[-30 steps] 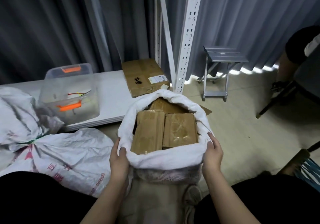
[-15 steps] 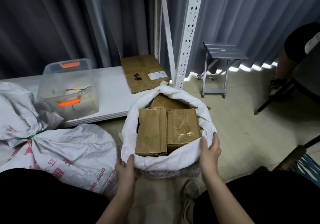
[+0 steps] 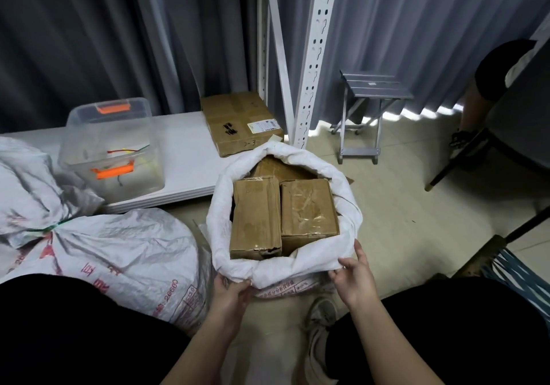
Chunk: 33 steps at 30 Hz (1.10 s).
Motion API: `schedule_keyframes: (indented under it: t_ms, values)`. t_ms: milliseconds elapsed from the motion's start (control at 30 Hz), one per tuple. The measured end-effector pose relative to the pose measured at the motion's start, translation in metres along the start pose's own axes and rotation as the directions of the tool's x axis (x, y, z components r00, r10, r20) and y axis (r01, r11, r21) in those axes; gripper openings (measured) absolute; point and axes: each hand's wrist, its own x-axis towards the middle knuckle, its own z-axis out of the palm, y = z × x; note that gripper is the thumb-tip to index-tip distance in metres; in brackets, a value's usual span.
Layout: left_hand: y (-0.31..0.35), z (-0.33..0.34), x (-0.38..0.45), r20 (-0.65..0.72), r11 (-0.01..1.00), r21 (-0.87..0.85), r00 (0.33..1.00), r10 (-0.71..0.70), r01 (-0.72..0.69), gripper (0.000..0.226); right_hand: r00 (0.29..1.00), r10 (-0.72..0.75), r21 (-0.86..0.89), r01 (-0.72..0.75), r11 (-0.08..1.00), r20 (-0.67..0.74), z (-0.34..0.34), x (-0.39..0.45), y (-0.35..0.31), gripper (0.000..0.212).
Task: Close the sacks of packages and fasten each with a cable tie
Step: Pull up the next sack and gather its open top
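An open white woven sack [image 3: 285, 268] stands on the floor in front of me, its rim rolled down. Brown cardboard packages [image 3: 256, 218] fill it, two of them side by side at the top. My left hand [image 3: 230, 294] grips the rolled rim at its near left. My right hand [image 3: 354, 276] holds the rim at the near right, thumb on the fabric. A clear plastic box [image 3: 111, 152] with orange clasps sits on a low white board at the left and holds coloured cable ties [image 3: 128, 150].
Two white sacks [image 3: 125, 253] lie at the left, one bound with a green tie [image 3: 49, 227]. A cardboard box [image 3: 241, 122] rests on the white board [image 3: 184, 158]. White shelf uprights [image 3: 314, 57], a grey step stool [image 3: 369, 110] and another person's leg [image 3: 476, 99] stand behind and right.
Both hands slid down and toward the near side of the sack's rim. The sack's mouth now tips more toward me, showing more of the packages.
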Motion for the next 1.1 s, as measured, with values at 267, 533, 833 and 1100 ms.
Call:
schedule_keyframes:
  t_ms: [267, 533, 833, 1100]
  values:
    - [0.031, -0.002, 0.016, -0.313, 0.93, 0.345, 0.919, 0.239, -0.124, 0.045, 0.838, -0.517, -0.734, 0.24, 0.635, -0.174, 0.021, 0.012, -0.022, 0.04]
    - [0.125, 0.052, 0.1, 0.175, 0.391, 0.857, 0.903, 0.393, -0.336, 0.052, 0.889, -0.386, -0.941, 0.316, 0.124, 0.247, 0.084, 0.086, -0.069, 0.047]
    - [0.093, 0.057, 0.146, 0.153, 0.405, 0.842, 0.877, 0.455, -0.357, 0.038, 0.857, -0.397, -0.928, 0.372, 0.033, 0.329, 0.071, 0.144, -0.058, 0.036]
    - [0.096, 0.1, 0.16, -0.105, 0.599, 0.706, 0.78, 0.617, -0.379, 0.035, 0.786, -0.503, -0.891, 0.449, 0.066, 0.359, 0.104, 0.187, -0.091, 0.03]
